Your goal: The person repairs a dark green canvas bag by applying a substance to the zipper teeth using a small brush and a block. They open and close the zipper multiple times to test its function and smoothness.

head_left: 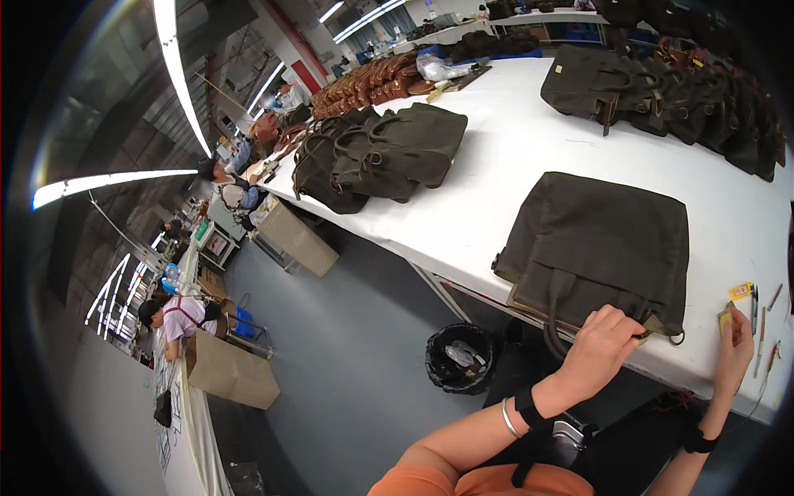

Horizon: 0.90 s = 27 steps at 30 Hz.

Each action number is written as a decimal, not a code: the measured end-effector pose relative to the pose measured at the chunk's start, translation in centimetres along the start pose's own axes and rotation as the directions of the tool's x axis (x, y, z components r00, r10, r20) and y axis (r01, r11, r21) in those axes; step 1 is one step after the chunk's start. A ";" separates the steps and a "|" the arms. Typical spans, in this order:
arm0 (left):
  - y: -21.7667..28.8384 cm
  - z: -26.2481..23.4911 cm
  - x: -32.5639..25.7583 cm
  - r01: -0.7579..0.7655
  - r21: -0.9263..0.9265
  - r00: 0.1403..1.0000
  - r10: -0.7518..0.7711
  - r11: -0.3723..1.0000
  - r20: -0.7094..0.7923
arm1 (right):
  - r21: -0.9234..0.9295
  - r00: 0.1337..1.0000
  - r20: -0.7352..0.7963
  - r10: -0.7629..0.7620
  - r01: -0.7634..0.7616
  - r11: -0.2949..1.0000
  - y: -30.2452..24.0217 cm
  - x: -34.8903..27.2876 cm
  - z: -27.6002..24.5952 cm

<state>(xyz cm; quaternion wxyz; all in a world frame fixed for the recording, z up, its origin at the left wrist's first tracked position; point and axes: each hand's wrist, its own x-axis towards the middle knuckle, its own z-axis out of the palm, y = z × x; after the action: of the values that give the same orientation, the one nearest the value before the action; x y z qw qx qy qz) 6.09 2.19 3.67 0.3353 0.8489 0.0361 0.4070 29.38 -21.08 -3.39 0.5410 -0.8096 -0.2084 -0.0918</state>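
One dark olive canvas tote bag (602,244) lies flat near the front edge of the white surface (513,157), handles and open top pointing toward the person. Fabric is matte, near square, with a lighter tan lining strip showing at the mouth, a dark looped handle hanging off the surface edge and a metal ring at the right corner. Two similar dark bags lie stacked further back on the left (389,153), a row of brown leather bags (372,83) sits behind them, and a line of dark bags (662,95) runs along the right; exact count there can't be told. Left hand (600,347): fingers curled and closed on the tote's top edge next to the handle, wrist bent, forearm coming up from the lower edge, with a silver bangle and a black wrist strap. Right hand (734,347): resting on the surface right of the tote, fingers pinching a small flat yellowish tag (725,317). One small yellow block (741,290) and about four pens or thin tools (762,322) lie just beyond it. One black-lined waste bin (460,357) stands on the floor below the surface.
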 end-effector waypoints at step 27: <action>-0.2 0.7 -0.3 -0.027 0.253 0.999 0.035 0.967 -0.029 | 0.247 0.985 -0.166 -0.043 0.084 0.965 -7.9 -2.9 2.6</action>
<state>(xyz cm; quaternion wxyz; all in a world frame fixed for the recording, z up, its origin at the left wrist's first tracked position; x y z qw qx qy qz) 6.40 1.87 3.09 0.2173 0.8782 0.0800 0.4186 23.14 -16.80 1.17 0.6516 -0.7169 -0.2003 -0.1461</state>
